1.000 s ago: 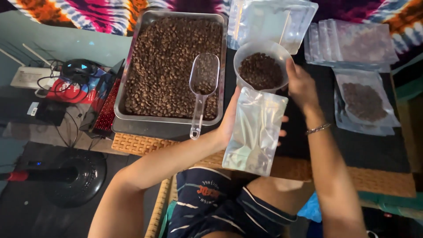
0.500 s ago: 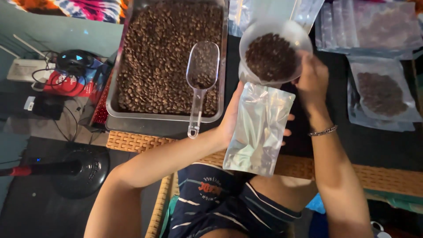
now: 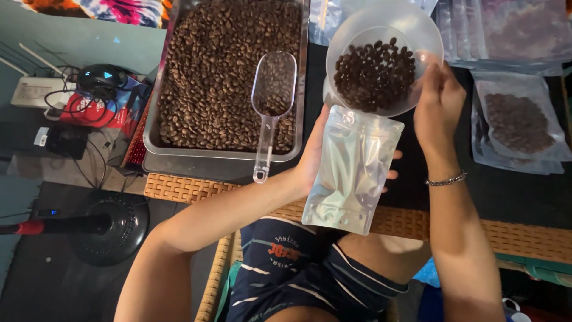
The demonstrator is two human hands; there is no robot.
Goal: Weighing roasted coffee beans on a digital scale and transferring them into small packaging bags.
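My left hand (image 3: pixel 316 156) grips a clear stand-up pouch (image 3: pixel 351 173) from behind, its mouth facing up. Directly above that mouth, my right hand (image 3: pixel 438 107) holds a translucent plastic bowl (image 3: pixel 384 56) by its right rim; the bowl is tilted toward me and holds roasted coffee beans (image 3: pixel 374 74). A metal tray (image 3: pixel 226 152) heaped with coffee beans lies to the left, and a clear plastic scoop (image 3: pixel 271 98) rests on those beans with its handle hanging over the near edge.
A filled clear pouch of beans (image 3: pixel 518 122) lies at the right, with a stack of empty pouches (image 3: pixel 506 30) behind it. Cables, a mouse and small devices (image 3: pixel 95 89) clutter the left side. A fan base (image 3: pixel 107 226) stands on the floor below.
My right hand has lifted the bowl of beans and tilted it over the pouch mouth. The pouch and my left hand stayed about where they were.
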